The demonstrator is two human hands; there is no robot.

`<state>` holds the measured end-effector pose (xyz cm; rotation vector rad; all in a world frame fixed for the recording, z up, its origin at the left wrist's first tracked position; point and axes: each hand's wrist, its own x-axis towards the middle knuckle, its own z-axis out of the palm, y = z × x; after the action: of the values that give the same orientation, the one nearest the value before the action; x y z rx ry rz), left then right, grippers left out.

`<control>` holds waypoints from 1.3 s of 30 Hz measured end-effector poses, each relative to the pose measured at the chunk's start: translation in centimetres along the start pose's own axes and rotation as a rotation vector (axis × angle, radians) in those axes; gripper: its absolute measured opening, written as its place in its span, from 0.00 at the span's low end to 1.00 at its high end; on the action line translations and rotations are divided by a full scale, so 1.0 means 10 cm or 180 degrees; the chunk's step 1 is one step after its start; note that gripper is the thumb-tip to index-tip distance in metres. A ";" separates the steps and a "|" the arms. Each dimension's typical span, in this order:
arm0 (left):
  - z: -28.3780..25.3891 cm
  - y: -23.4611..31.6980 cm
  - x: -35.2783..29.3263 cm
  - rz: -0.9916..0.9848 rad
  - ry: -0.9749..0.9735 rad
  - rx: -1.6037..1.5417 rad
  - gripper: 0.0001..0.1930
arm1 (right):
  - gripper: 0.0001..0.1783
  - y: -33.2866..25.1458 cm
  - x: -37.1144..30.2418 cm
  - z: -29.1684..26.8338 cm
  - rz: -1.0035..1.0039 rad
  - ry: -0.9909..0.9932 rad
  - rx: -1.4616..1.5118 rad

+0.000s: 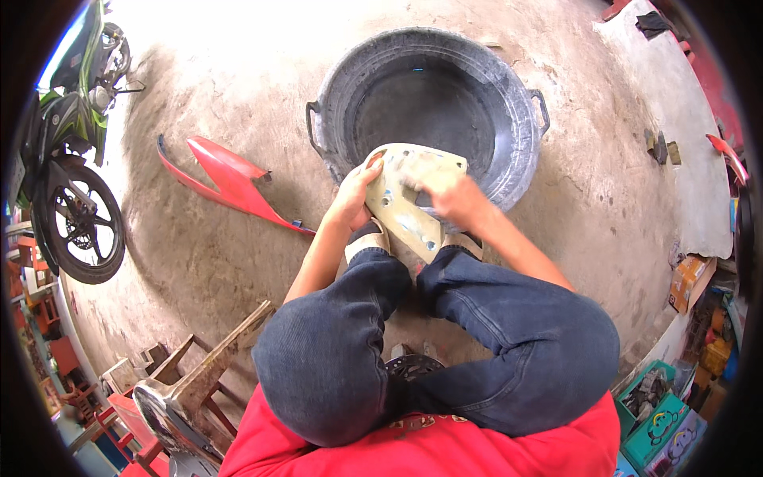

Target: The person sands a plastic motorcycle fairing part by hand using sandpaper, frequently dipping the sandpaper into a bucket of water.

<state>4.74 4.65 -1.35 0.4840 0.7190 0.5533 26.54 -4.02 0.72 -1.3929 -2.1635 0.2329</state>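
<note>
A pale cream, angled panel with several holes and worn patches, like a motorcycle fairing piece (404, 213), is held at a slant over the near rim of a big black tub (515, 95). My left hand (354, 195) is closed on the panel's left edge, with the thumb on its upper face. Across the panel's right part lies my right hand (457, 196), blurred, its fingers curled down against the surface. A small dark patch shows at those fingertips, too smeared to name. The panel's lower end sits between my feet.
A red curved fairing piece (230, 181) lies on the concrete floor to the left. Beyond it stands a motorcycle (83, 199). A worn wooden-framed object (207, 366) is at lower left. Boxes and a green crate (648, 397) line the lower right.
</note>
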 end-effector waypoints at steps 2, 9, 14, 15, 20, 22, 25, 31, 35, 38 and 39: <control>-0.07 -0.02 -0.02 0.0095 -0.0106 -0.0066 0.24 | 0.22 -0.35 0.03 -0.03 -0.0497 -0.0163 0.0220; 0.07 0.02 -0.03 -0.0032 -0.0062 0.0081 0.24 | 0.28 -0.01 -0.10 -0.08 -0.0070 -0.0204 -0.0326; -0.06 0.00 -0.04 -0.0074 -0.0073 -0.0063 0.23 | 0.25 -0.03 0.02 -0.11 -0.0099 -0.0216 0.0061; -0.05 0.01 -0.02 -0.0061 -0.0088 -0.0063 0.23 | 0.23 0.11 0.06 -0.16 0.0164 -0.0061 -0.0032; -0.06 0.02 -0.05 0.0015 -0.0083 0.0074 0.27 | 0.22 -0.33 -0.01 -0.06 -0.0604 -0.0134 0.0049; -0.02 0.02 -0.04 -0.0011 -0.0119 -0.0023 0.27 | 0.21 -0.16 0.03 -0.10 -0.0494 -0.0089 -0.0126; 0.00 0.02 0.01 -0.0040 -0.0138 0.0044 0.27 | 0.20 0.15 0.07 -0.14 0.0085 -0.0007 0.0242; -0.06 0.02 -0.02 -0.0035 -0.0264 -0.0130 0.27 | 0.23 -0.28 0.07 -0.06 -0.0553 -0.0272 0.0269; 0.02 0.00 -0.02 -0.0090 0.0014 0.0076 0.27 | 0.24 0.15 0.03 -0.10 0.0307 0.0150 0.0079; -0.06 0.01 -0.02 0.0189 -0.0102 0.0144 0.27 | 0.24 -0.26 -0.01 -0.01 -0.0621 -0.0258 0.0067; -0.04 0.01 -0.02 0.0175 -0.0123 0.0129 0.27 | 0.24 -0.21 -0.02 -0.02 -0.0604 -0.0273 0.0049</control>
<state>4.34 4.70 -1.48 0.5522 0.6827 0.5804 25.05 -5.20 1.72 -1.1791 -2.3417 0.2405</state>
